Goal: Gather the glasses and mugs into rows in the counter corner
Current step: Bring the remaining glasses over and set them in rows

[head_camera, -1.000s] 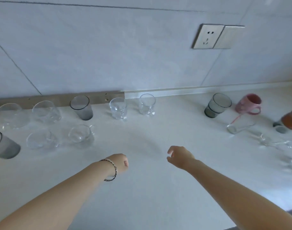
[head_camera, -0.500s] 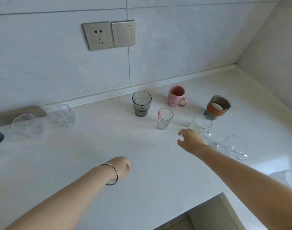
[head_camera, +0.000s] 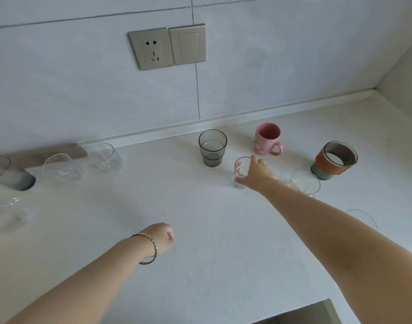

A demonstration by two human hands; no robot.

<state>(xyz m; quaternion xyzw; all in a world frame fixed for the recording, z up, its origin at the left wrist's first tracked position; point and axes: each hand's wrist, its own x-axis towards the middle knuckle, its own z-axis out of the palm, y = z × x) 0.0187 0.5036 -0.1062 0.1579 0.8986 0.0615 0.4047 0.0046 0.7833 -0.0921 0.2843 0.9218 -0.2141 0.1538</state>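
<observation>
Right hand (head_camera: 256, 175) apparently closing round small printed glass (head_camera: 240, 171), grip unconfirmed; left hand (head_camera: 163, 237) loosely fisted, empty. Risk: knocking neighbouring clear glass (head_camera: 305, 183).

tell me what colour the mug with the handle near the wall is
Pink mug, with a small floral pattern low on its side; seen in the head view.

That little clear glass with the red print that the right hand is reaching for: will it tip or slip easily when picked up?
The small clear glass looks narrow and tall for its base, so a sideways push would probably tip it. It seems empty, so likely light. Its smooth wall may be slippery, and the right hand wraps its side, which should help.
</observation>
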